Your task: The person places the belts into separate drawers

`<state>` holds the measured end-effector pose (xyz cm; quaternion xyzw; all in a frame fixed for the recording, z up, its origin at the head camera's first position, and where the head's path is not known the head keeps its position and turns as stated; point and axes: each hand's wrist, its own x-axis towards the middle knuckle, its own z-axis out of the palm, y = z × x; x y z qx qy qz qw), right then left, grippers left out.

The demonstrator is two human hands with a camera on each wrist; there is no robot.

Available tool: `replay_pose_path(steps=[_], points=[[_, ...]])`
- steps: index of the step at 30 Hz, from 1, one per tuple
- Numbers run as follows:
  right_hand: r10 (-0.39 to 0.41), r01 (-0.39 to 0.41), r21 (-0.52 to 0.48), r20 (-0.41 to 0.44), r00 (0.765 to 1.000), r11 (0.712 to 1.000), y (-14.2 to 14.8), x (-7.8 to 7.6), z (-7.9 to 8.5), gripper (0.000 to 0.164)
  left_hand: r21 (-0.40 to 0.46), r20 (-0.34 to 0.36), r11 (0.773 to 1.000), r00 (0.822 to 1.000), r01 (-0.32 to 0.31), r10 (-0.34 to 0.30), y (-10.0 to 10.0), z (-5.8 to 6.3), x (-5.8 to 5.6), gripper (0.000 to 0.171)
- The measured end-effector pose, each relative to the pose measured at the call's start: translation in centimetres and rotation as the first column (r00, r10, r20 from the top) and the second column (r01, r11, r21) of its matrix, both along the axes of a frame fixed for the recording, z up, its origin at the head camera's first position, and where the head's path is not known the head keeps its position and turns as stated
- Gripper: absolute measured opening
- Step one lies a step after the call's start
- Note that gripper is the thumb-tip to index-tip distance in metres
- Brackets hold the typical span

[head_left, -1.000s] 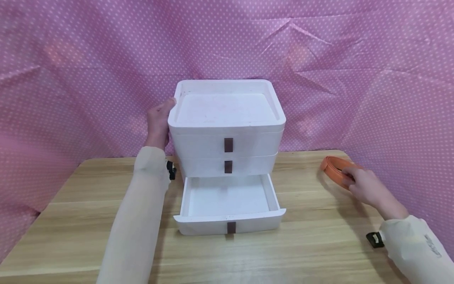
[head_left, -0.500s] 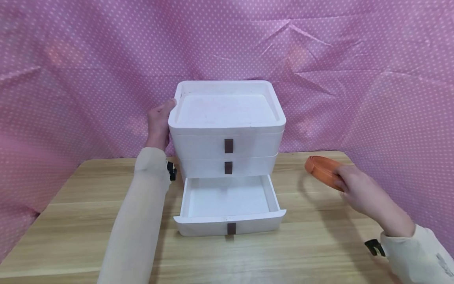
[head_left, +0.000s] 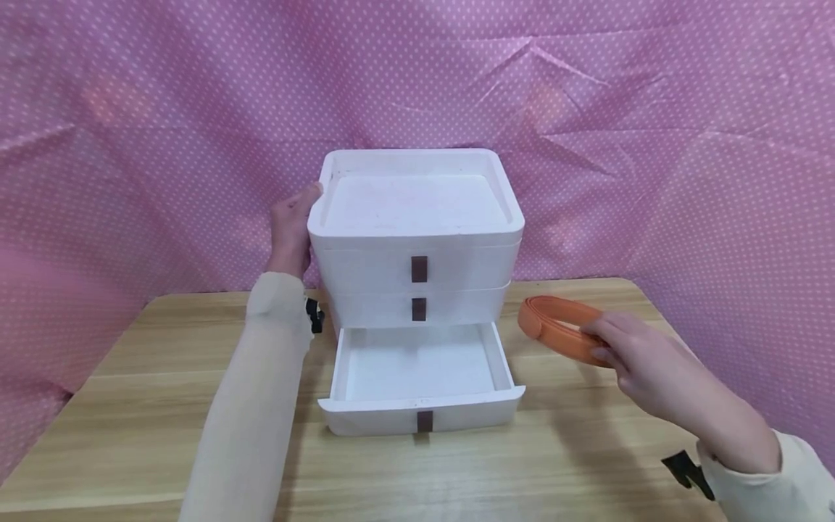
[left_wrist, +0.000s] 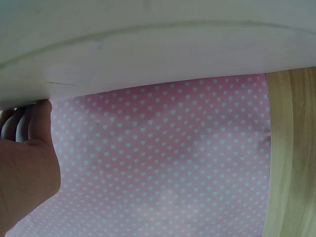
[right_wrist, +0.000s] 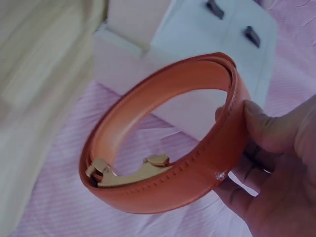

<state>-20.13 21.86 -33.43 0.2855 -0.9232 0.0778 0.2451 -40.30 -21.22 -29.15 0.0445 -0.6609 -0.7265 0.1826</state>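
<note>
An orange coiled belt [head_left: 562, 342] is held above the table, just right of the drawers, by my right hand [head_left: 659, 366]. In the right wrist view, thumb and fingers pinch the edge of the belt [right_wrist: 219, 155], and its gold buckle [right_wrist: 140, 175] shows inside the loop. My left hand [head_left: 289, 228] rests on the left side of a white drawer unit [head_left: 365, 264], thumb at the top rim. From the left wrist view, the fingers [left_wrist: 39, 123] press on the unit's side wall. The bottom drawer [head_left: 372, 420] is pulled out with nothing visible inside.
The unit stands on a wood-grain table [head_left: 130, 413]. Two upper drawers with brown tabs [head_left: 420, 269] are closed. A shallow tray top [head_left: 417, 203] caps the unit. Pink dotted cloth [head_left: 417, 80] hangs behind and at the sides.
My right hand has carried the belt leftward, from the table's right side toward the pulled-out drawer. My left hand and the drawer unit have stayed in place.
</note>
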Motion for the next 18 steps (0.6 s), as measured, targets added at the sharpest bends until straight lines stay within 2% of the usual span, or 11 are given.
replay_pose_path(steps=[7,10,13,14,17,18], points=[[0.091,-0.091,0.016,-0.021,0.996,0.996,-1.2,1.2,0.9,0.031,-0.007,0.003,1.000,1.000,0.006,-0.006,0.0,-0.1,0.0,0.039],[0.147,-0.146,0.016,-0.044,0.988,0.989,-1.8,1.5,1.2,0.003,-0.008,0.004,1.000,1.000,0.013,-0.013,-0.1,-0.1,0.0,0.041],[0.214,-0.213,0.027,-0.067,0.974,0.977,-2.5,1.7,1.4,0.033,-0.005,-0.006,1.000,1.000,0.017,-0.017,-0.1,-0.1,-0.1,0.043],[0.240,-0.238,0.032,-0.072,0.968,0.971,-2.8,1.8,1.5,0.033,0.000,-0.007,1.000,1.000,0.020,-0.020,-0.1,-0.1,-0.1,0.043],[0.298,-0.295,0.046,-0.060,0.953,0.954,-3.8,2.1,1.6,0.010,0.004,-0.007,1.000,1.000,0.020,-0.020,-0.1,-0.1,-0.1,0.041],[0.311,-0.308,0.050,-0.053,0.949,0.950,-4.1,2.1,1.7,0.014,0.007,-0.006,1.000,1.000,0.023,-0.022,-0.1,0.0,-0.1,0.041]])
